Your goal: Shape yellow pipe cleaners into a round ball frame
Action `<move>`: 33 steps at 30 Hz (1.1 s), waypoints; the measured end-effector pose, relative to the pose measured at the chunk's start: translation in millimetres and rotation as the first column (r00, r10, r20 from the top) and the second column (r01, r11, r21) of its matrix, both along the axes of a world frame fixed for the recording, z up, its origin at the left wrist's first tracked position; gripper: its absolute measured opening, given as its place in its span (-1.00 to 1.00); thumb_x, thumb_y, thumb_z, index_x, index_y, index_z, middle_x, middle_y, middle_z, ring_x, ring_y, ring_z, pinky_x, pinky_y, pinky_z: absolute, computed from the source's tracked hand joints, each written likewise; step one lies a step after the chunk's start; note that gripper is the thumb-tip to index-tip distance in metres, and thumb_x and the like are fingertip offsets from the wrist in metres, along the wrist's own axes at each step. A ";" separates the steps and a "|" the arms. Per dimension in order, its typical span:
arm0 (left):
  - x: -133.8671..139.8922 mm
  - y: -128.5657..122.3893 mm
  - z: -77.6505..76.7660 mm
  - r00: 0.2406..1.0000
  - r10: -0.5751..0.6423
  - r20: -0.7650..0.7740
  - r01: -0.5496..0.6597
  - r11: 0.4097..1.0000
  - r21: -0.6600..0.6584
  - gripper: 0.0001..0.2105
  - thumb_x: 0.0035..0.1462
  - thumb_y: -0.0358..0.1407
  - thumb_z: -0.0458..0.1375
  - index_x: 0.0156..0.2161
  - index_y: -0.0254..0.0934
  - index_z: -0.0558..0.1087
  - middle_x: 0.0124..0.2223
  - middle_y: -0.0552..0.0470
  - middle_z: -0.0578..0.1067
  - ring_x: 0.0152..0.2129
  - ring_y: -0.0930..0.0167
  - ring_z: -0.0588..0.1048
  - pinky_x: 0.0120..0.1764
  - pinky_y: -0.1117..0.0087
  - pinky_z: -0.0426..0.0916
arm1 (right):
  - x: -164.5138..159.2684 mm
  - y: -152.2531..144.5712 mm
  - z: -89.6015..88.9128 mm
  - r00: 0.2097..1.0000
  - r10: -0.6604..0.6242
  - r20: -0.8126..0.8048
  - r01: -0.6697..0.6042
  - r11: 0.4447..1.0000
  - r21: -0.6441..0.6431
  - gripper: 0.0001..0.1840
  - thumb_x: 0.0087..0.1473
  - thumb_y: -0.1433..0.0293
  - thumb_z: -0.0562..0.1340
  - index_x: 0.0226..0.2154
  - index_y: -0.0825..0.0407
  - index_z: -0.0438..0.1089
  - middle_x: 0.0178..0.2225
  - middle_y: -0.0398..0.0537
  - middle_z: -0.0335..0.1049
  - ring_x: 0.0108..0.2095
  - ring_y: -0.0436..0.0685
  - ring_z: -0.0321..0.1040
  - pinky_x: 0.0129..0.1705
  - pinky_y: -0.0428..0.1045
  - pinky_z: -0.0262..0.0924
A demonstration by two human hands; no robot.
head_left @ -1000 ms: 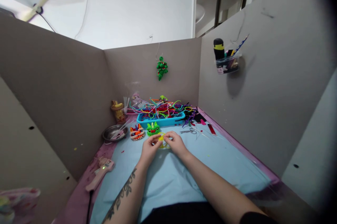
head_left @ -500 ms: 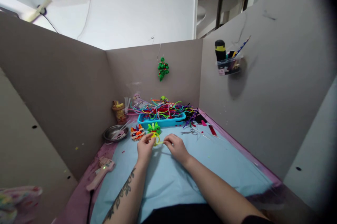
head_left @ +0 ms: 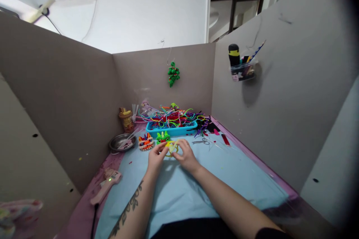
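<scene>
Yellow pipe cleaners (head_left: 169,144), bent into a loop, are held up between my two hands above the blue cloth. My left hand (head_left: 156,157) pinches the loop's left side between thumb and fingers. On the right side, my right hand (head_left: 185,155) has thumb and fingers closed on the same yellow piece. The exact twist of the strands is too small to make out. Just beyond the hands sit a green pipe-cleaner animal head (head_left: 162,137) and an orange, white and blue one (head_left: 146,142).
A blue tray (head_left: 174,132) heaped with colourful pipe cleaners stands behind. Scissors (head_left: 202,141) and a red strip (head_left: 225,140) lie to the right. At left are a metal bowl (head_left: 117,144), a pink corded tool (head_left: 106,187) and a yellow-brown cup (head_left: 126,119). Grey partitions enclose the table.
My right hand has moved in and up towards the left hand. The strand it held stretched out to the right is now brought up against the yellow loop.
</scene>
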State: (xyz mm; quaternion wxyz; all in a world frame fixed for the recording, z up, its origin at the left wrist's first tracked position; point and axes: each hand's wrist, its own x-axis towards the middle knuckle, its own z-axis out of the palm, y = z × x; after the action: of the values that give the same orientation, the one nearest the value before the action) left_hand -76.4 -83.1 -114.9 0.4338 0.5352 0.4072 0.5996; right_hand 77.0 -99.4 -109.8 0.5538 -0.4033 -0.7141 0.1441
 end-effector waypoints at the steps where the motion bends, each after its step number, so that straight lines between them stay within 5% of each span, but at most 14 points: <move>1: 1.2 -1.5 0.6 1.000 -0.011 -0.018 0.011 1.000 0.018 -0.63 -0.17 -0.20 0.26 -0.21 -0.37 0.48 -0.29 -0.11 0.55 -0.38 0.36 0.49 -0.30 0.41 0.34 | -0.3 0.8 -0.5 0.999 -0.035 0.012 0.035 0.999 0.016 -0.74 -0.12 0.43 0.22 -0.27 -0.04 0.34 -0.23 -0.04 0.28 -0.13 0.16 0.17 -0.07 0.09 0.10; 9: 6.8 -11.5 6.6 0.987 0.024 -0.158 -0.009 0.996 0.094 -0.73 -0.13 -0.22 0.23 -0.30 -0.34 0.49 -0.35 -0.06 0.54 -0.46 0.40 0.47 -0.38 0.43 0.33 | -1.3 2.6 -0.9 0.991 -0.093 -0.096 0.092 0.996 -0.014 -0.95 -0.11 0.39 0.24 -0.47 -0.01 0.39 -0.37 -0.06 0.30 -0.23 0.13 0.21 -0.11 0.05 0.10; 15: 7.9 -14.6 3.4 0.979 -0.012 -0.205 0.044 0.987 0.152 -0.74 -0.09 -0.22 0.20 -0.26 -0.32 0.43 -0.38 -0.01 0.50 -0.50 0.45 0.43 -0.41 0.47 0.29 | -2.6 11.9 -9.6 0.953 -0.023 -0.303 -0.057 0.966 -0.253 -0.83 -0.16 0.27 0.25 -0.58 0.04 0.38 -0.34 -0.06 0.27 -0.25 0.11 0.25 -0.25 -0.03 0.15; 20: 10.2 -16.8 2.4 0.975 -0.057 -0.214 0.096 0.980 0.175 -0.76 -0.08 -0.23 0.19 -0.28 -0.30 0.38 -0.39 0.03 0.47 -0.51 0.48 0.40 -0.43 0.49 0.26 | -1.9 18.4 -19.3 0.869 -0.009 -0.494 -0.200 0.908 -0.368 -0.70 -0.22 0.17 0.27 -0.65 0.08 0.38 -0.33 -0.03 0.30 -0.24 0.15 0.29 -0.14 0.06 0.15; 25: 10.9 -17.7 6.7 0.971 -0.092 -0.218 0.122 0.984 0.126 -0.73 -0.07 -0.21 0.18 -0.26 -0.29 0.33 -0.50 0.09 0.43 -0.56 0.49 0.39 -0.47 0.50 0.21 | -0.9 20.3 -19.7 0.865 -0.039 -0.500 -0.174 0.912 -0.371 -0.69 -0.32 0.15 0.33 -0.66 0.07 0.42 -0.26 0.01 0.31 -0.12 0.24 0.24 -0.02 0.15 0.05; 33: 9.2 -14.0 7.9 0.979 -0.059 -0.194 0.074 0.995 0.072 -0.73 -0.09 -0.20 0.18 -0.28 -0.29 0.30 -0.52 0.11 0.42 -0.57 0.48 0.39 -0.51 0.52 0.18 | 0.4 20.0 -18.0 0.913 -0.033 -0.408 -0.112 0.938 -0.327 -0.72 -0.20 0.16 0.28 -0.56 0.05 0.46 -0.22 0.02 0.28 -0.14 0.18 0.26 -0.01 0.11 0.08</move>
State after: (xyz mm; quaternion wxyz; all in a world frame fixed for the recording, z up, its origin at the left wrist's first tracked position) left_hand -67.3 -97.0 -107.0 0.3912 0.6204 0.4050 0.5459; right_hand 77.4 -79.4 -127.8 0.6080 -0.4401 -0.5550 0.3587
